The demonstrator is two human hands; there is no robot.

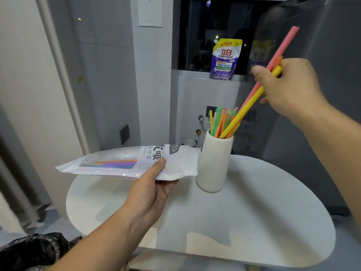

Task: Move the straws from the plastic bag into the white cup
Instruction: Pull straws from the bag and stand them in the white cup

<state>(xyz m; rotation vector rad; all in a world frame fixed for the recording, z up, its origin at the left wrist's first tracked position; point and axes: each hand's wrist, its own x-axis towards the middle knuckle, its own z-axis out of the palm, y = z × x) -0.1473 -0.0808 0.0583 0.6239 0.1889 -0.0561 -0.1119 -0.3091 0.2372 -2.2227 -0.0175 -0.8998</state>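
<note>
My left hand (150,194) grips a white plastic bag (121,163) from below, held level above the table's left side. Orange, purple and blue straws show through its clear window. A white ribbed cup (214,165) stands upright on the table just right of the bag's open end. Several green, orange, pink and yellow straws (220,122) stick out of it. My right hand (287,90) is up and to the right of the cup, pinching a slanted bundle of a pink, a yellow and an orange straw (252,102). Their lower ends reach into the cup's mouth.
The round white table (254,212) carries only the cup. A purple and yellow detergent pouch (225,59) stands on a ledge behind. A black rubbish bag (33,249) lies at the lower left. A grey appliance wall (322,133) rises close on the right.
</note>
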